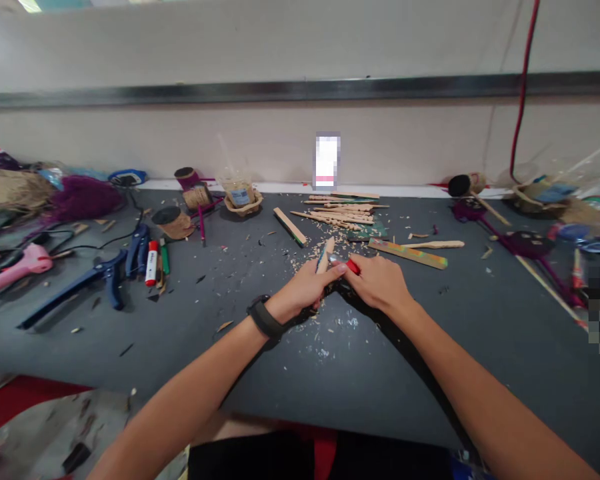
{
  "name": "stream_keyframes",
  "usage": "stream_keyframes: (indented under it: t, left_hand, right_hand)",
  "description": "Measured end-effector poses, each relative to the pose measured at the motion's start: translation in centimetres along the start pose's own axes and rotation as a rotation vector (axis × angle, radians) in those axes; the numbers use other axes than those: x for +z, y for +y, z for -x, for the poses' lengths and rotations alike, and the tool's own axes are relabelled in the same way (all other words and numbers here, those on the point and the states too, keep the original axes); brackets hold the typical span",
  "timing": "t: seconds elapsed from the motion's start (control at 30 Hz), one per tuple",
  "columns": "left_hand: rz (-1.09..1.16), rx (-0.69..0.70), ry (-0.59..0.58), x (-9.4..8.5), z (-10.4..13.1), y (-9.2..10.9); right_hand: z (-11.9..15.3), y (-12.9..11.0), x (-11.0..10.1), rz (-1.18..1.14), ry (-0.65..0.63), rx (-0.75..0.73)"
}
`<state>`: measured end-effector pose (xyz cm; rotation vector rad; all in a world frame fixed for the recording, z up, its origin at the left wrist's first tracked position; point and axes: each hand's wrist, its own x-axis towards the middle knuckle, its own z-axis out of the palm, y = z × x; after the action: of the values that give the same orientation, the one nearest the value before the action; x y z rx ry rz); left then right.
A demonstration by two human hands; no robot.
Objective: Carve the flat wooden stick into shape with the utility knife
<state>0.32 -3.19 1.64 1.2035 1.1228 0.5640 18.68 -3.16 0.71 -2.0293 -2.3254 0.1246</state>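
Observation:
My left hand (307, 287) is closed around a pale wooden stick (325, 255) that points up and away from me. In my right hand (380, 279) is a red-handled knife (352, 266), its short blade lying against the stick's side. My left thumb reaches over to the knife near the blade. Wood shavings (325, 327) are scattered on the dark table around both hands. Just beyond them lies a pile of carved wooden sticks (347, 212). A flat wooden strip (290, 227) rests to the left of the pile, and a multicoloured strip (410, 254) to the right.
On the left are a blue cutter tool (100, 270), markers (151, 263), a pink glue gun (17, 267) and purple fibre (85, 198). A plastic cup (241, 195) stands by the wall. Purple sticks with dark round heads (527, 245) lie at the right.

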Motion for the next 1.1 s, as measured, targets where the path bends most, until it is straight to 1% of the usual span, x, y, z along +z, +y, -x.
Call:
stream_keyframes:
  t: [0.1,0.2,0.27,0.4,0.5,0.63,0.7,0.8,1.0,1.03,1.1]
  left_hand:
    - [0.000,0.001,0.064,0.7,-0.2,-0.5]
    - [0.040,0.064,0.080,0.8,-0.7,-0.8]
    - [0.065,0.088,0.094,0.5,-0.9,-0.7]
    - [0.099,0.112,0.091,-0.2,-0.8,-0.1]
    - [0.150,0.092,0.074,-0.3,-0.7,0.2]
    - [0.205,0.085,-0.005,-0.1,-0.7,0.0]
    - [0.176,0.111,-0.036,-0.1,-0.7,-0.1]
    - [0.101,0.141,-0.039,-0.1,-0.7,-0.2]
    - [0.139,0.124,-0.141,-0.5,-0.7,-0.1]
    - [0.121,0.122,-0.132,-0.4,-0.7,-0.1]
    - [0.070,0.106,-0.077,-0.1,-0.6,-0.3]
  right_hand:
    - [-0.2,0.1,0.0,-0.020,0.016,0.087]
    - [-0.1,0.3,-0.2,-0.055,0.023,0.097]
    - [0.0,0.4,-0.3,-0.083,0.010,0.054]
    - [0.2,0.8,0.2,-0.203,-0.024,-0.096]
    - [0.1,1.0,0.7,-0.279,-0.023,-0.168]
    - [0.2,0.9,0.8,-0.335,-0.043,-0.209]
    - [0.2,0.9,0.7,-0.326,-0.046,-0.199]
    - [0.2,0.8,0.4,-0.267,-0.053,-0.168]
    - [0.5,-0.2,0.0,-0.151,-0.070,-0.119]
    - [0.5,-0.3,0.0,-0.133,-0.067,-0.107]
    - [0.4,-0.4,0.1,-0.084,-0.057,-0.075]
